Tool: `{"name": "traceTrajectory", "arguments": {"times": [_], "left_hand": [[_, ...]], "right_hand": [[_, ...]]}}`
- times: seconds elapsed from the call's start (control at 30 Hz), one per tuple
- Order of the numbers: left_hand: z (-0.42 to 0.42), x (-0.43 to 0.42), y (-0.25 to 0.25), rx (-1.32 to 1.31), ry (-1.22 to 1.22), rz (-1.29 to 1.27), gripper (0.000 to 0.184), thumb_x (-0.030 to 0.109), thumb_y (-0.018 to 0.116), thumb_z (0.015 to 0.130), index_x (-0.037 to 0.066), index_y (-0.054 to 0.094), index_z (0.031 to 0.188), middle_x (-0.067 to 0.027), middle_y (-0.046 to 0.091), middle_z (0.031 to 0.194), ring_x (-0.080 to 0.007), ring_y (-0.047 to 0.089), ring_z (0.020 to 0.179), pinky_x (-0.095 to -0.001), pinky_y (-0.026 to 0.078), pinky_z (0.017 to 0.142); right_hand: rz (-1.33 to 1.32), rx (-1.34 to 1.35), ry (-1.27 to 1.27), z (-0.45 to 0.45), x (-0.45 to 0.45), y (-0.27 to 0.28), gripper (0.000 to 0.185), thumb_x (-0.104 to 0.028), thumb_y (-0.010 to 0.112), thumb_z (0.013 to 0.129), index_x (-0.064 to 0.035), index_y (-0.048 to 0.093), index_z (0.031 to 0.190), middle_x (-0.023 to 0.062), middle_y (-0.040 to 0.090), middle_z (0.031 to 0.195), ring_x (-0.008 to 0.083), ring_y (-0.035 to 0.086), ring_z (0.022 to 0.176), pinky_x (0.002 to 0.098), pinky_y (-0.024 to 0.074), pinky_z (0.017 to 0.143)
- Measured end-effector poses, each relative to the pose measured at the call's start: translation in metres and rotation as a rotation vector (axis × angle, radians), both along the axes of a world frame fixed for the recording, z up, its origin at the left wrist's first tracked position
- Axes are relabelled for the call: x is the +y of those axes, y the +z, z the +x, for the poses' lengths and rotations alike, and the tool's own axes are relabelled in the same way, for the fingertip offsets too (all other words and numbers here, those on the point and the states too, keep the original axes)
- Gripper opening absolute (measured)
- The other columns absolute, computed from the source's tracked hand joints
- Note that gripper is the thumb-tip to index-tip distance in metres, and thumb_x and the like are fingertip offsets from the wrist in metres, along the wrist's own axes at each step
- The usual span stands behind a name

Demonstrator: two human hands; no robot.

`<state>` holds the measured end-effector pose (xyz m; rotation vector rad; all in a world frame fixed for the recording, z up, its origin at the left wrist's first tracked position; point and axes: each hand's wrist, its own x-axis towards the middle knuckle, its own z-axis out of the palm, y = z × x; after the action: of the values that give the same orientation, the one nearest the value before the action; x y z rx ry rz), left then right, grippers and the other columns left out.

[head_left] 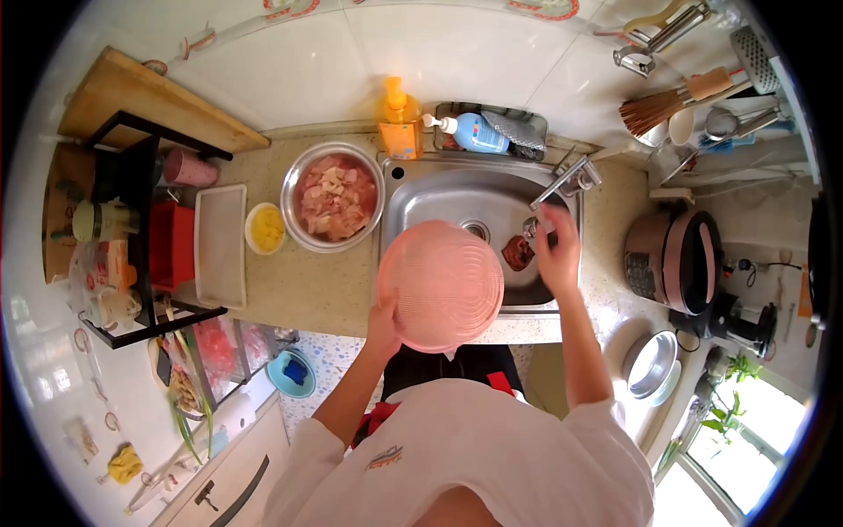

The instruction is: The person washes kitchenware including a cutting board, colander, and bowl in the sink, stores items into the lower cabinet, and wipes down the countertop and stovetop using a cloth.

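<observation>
A pink plastic basin (441, 285) is tilted over the front left of the steel sink (421, 189). My left hand (385, 327) grips its left rim, fingers partly hidden by it. At the right side of the sink, my right hand (558, 250) is raised just below the metal faucet (562, 183); whether its fingers hold anything is too small to tell. A dark reddish-brown item (518, 253) lies in the sink left of that hand. Left of the sink stands a metal bowl (290, 206) of pale pink raw meat (334, 198).
Behind the sink are an orange bottle (400, 123) and a blue pump bottle (479, 133). A small bowl of yellow pieces (266, 228), a white tray (220, 246) and a black rack (151, 220) stand left. A rice cooker (674, 262) is on the right.
</observation>
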<state>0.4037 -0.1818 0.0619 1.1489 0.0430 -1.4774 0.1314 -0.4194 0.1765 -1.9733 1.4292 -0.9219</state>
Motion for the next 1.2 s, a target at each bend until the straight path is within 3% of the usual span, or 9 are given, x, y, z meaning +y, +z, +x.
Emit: {"name": "traceTrajectory", "arguments": {"times": [0.1, 0.17, 0.33, 0.43, 0.7, 0.73, 0.87, 0.97, 1.2], "left_hand": [[-0.003, -0.017, 0.020, -0.252, -0.063, -0.011, 0.026, 0.020, 0.069, 0.102, 0.002, 0.070, 0.121, -0.0083, 0.075, 0.109, -0.0242, 0.072, 0.093, -0.0379, 0.060, 0.082], [-0.011, -0.030, 0.038, -0.599, -0.252, -0.087, 0.017, 0.018, 0.080, 0.093, 0.003, 0.072, 0.096, -0.0056, 0.073, 0.087, -0.0230, 0.069, 0.074, -0.0360, 0.055, 0.067], [-0.034, -0.053, 0.074, -1.551, -0.537, -0.695, 0.045, 0.024, 0.094, 0.070, 0.007, 0.054, 0.059, -0.0061, 0.054, 0.060, -0.0291, 0.056, 0.054, -0.0385, 0.043, 0.050], [-0.048, -0.042, 0.087, -1.654, -0.619, -0.875, 0.036, 0.019, 0.090, 0.069, 0.010, 0.056, 0.060, -0.0039, 0.055, 0.063, -0.0274, 0.060, 0.059, -0.0384, 0.047, 0.054], [-0.091, 0.013, 0.064, -1.756, -0.684, -0.958, 0.025, 0.020, 0.089, 0.065, 0.012, 0.065, 0.069, -0.0012, 0.060, 0.070, -0.0239, 0.063, 0.066, -0.0385, 0.049, 0.059], [-0.095, 0.020, 0.065, -1.786, -0.734, -0.940, 0.023, 0.021, 0.088, 0.067, 0.013, 0.067, 0.070, -0.0007, 0.062, 0.072, -0.0234, 0.064, 0.069, -0.0378, 0.050, 0.061], [-0.107, 0.041, 0.099, -1.802, -0.800, -0.825, 0.018, 0.019, 0.083, 0.069, 0.011, 0.068, 0.075, -0.0022, 0.065, 0.076, -0.0247, 0.066, 0.075, -0.0412, 0.052, 0.072], [-0.093, 0.073, 0.096, -1.911, -0.743, -0.771, 0.013, 0.018, 0.079, 0.074, 0.014, 0.073, 0.086, -0.0010, 0.068, 0.082, -0.0238, 0.067, 0.080, -0.0410, 0.051, 0.078], [-0.009, 0.161, 0.074, -2.028, -0.710, -0.458, 0.033, 0.005, 0.070, 0.073, 0.019, 0.079, 0.102, 0.0011, 0.075, 0.099, -0.0221, 0.070, 0.092, -0.0405, 0.053, 0.081]], "right_hand": [[0.150, -0.070, -0.080, -0.018, 0.087, -0.036, 0.028, -0.001, 0.065, 0.092, 0.0009, 0.067, 0.120, 0.0165, 0.067, 0.107, 0.0269, 0.069, 0.097, 0.0356, 0.0562, 0.080], [0.314, -0.156, -0.172, -0.019, 0.134, -0.043, 0.028, -0.002, 0.065, 0.093, 0.0005, 0.067, 0.121, 0.0138, 0.068, 0.110, 0.0229, 0.069, 0.096, 0.0334, 0.0563, 0.078], [0.718, -0.570, -0.353, -0.013, 0.193, -0.036, 0.052, -0.029, 0.059, 0.105, -0.0096, 0.043, 0.151, 0.0121, 0.058, 0.133, 0.0223, 0.064, 0.109, 0.0381, 0.0600, 0.083], [0.914, -0.816, -0.349, -0.007, 0.211, -0.027, 0.071, -0.047, 0.055, 0.105, -0.0163, 0.023, 0.161, 0.0151, 0.047, 0.146, 0.0318, 0.059, 0.125, 0.0482, 0.0617, 0.086], [1.021, -0.727, -0.395, 0.003, 0.237, -0.019, 0.088, -0.038, 0.073, 0.094, -0.0191, 0.015, 0.158, 0.0151, 0.037, 0.155, 0.0361, 0.047, 0.136, 0.0574, 0.0547, 0.094], [0.996, -0.851, -0.415, -0.001, 0.245, -0.028, 0.081, -0.025, 0.071, 0.093, -0.0201, 0.019, 0.156, 0.0143, 0.040, 0.152, 0.0347, 0.051, 0.133, 0.0543, 0.0568, 0.092], [0.995, -1.090, -0.320, -0.012, 0.267, -0.031, 0.079, -0.018, 0.071, 0.086, -0.0093, 0.028, 0.153, 0.0131, 0.053, 0.136, 0.0283, 0.061, 0.120, 0.0439, 0.0617, 0.083], [1.026, -1.094, -0.207, 0.003, 0.283, -0.029, 0.079, -0.012, 0.068, 0.087, -0.0097, 0.026, 0.154, 0.0145, 0.050, 0.140, 0.0289, 0.059, 0.123, 0.0433, 0.0609, 0.087], [1.279, -0.841, 0.189, 0.080, 0.309, -0.051, 0.087, -0.023, 0.077, 0.092, -0.0224, 0.022, 0.160, 0.0094, 0.042, 0.153, 0.0259, 0.054, 0.129, 0.0438, 0.0545, 0.094]]}}
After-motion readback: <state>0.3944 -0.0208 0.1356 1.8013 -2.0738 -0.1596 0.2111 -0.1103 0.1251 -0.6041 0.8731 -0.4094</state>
